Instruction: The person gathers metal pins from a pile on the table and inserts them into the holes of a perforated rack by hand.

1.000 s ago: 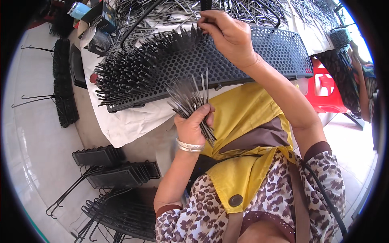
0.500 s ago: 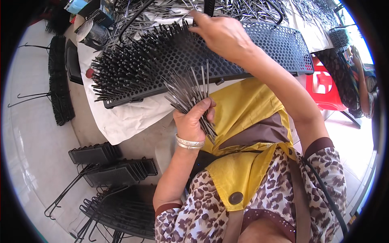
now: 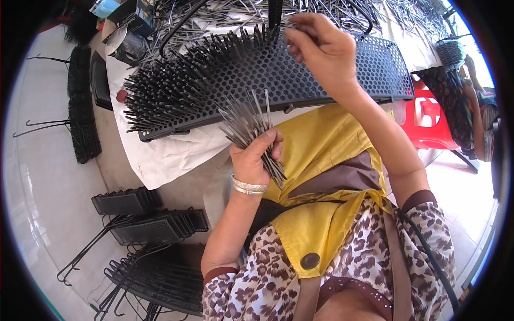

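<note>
A bundle of thin grey metal rods [image 3: 247, 122] is gripped in my left hand [image 3: 252, 158], its upper ends fanned out in front of the rack. My right hand [image 3: 326, 53] is raised over the far edge of a long black perforated rack [image 3: 369, 64], beside a dark upright bar. Its thumb and fingers are curled together; grey slivers show at the tips, but I cannot tell them from the rods behind. Dense rows of black-tipped rods [image 3: 166, 93] stand upright in the rack's left half, while bare round holes show on its right.
Loose metal rods [image 3: 230, 13] cover the table beyond the rack. A clear cup [image 3: 126, 45] and a dark box stand at the far left. Black racks [image 3: 160, 227] with hooked wires lie on the floor at lower left. A red stool [image 3: 428, 117] and another person are at right.
My right hand has moved right, away from the standing rods, and its fingers have curled in. The left hand with the rods has stayed nearly still.
</note>
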### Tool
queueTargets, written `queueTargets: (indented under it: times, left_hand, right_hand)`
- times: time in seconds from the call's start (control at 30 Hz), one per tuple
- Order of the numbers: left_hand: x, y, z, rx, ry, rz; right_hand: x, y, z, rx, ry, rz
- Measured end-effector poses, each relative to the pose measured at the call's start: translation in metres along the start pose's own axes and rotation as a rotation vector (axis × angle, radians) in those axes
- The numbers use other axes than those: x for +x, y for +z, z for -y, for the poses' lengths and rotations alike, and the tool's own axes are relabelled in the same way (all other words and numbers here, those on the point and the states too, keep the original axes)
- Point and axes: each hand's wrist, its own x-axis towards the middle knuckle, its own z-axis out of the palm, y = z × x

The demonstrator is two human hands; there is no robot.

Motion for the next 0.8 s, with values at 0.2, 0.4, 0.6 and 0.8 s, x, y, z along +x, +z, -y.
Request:
queueTargets:
  times: [0.2,0.4,0.6,0.8]
  left_hand:
    - [-0.001,0.004,-0.003,0.023,0.017,-0.031]
    - [-0.005,0.005,-0.005,0.015,0.003,-0.030]
    - [-0.004,0.005,-0.004,0.000,-0.011,-0.003]
    - [-0.004,0.005,-0.003,0.051,-0.017,-0.017]
  right_hand:
    - [0.022,0.025,-0.015,-0.450,-0.826,-0.090]
    - [0.025,0.029,-0.016,-0.520,-0.977,0.004]
    - [0.024,0.029,-0.018,-0.493,-1.001,0.050]
    - [0.013,0.030,-0.024,-0.591,-0.849,0.256]
